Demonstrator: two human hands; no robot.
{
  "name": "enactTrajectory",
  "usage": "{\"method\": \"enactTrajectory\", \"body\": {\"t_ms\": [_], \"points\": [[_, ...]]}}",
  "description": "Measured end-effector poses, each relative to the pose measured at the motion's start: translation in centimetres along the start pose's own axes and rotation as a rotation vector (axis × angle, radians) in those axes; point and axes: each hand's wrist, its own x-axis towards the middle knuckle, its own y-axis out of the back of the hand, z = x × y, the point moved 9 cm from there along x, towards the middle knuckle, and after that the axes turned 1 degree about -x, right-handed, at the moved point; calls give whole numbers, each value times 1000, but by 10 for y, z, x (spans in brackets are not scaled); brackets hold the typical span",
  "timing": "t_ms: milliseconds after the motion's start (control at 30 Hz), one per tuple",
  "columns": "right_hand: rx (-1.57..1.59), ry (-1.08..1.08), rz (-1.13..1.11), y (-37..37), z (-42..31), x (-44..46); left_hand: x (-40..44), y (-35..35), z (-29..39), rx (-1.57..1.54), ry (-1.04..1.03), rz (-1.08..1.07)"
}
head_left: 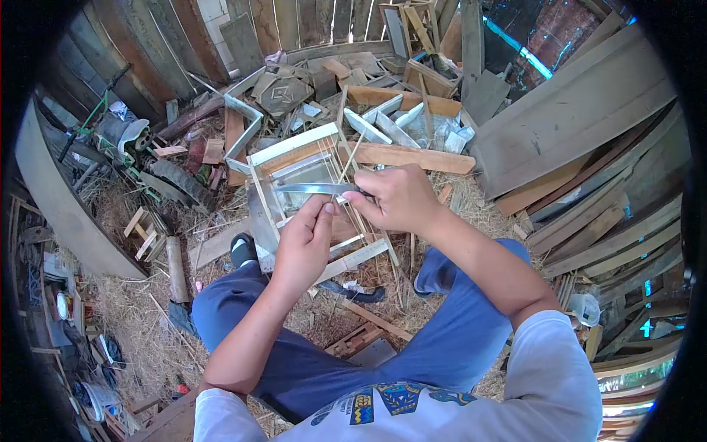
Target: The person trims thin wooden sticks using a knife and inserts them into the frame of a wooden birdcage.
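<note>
The right hand (398, 195) has its fingers closed firmly around the handle of a knife (303, 188), and the blade is pointing to the left side, above a wooden frame (293, 147). The left hand (305, 239) is just below the blade; its thumb and forefinger are pressed together, but what is between them is too small to tell. The frame stands tilted on the ground between the person's feet, with pale bars and several thin sticks (356, 151) crossing near its right side. Under the arms are the blue trousers (460, 331), with the knees spread apart. Straw (132, 331) covers much of the ground. Beyond the frame lies a heap of wood pieces, among them a brown plank (412, 156). A wide board (574, 110) leans at the right, and a motorbike (132, 136) is at the left.
</note>
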Motion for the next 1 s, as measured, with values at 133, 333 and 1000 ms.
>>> {"method": "enactTrajectory", "body": {"t_ms": [133, 333, 1000], "points": [[-19, -19, 77, 6, 17, 2, 3, 1, -1, 71, 10, -9], [150, -561, 222, 39, 144, -15, -9, -8, 5, -123, -18, -91], [204, -254, 9, -2, 43, -8, 4, -17, -22, -441, 129, -198]]}}
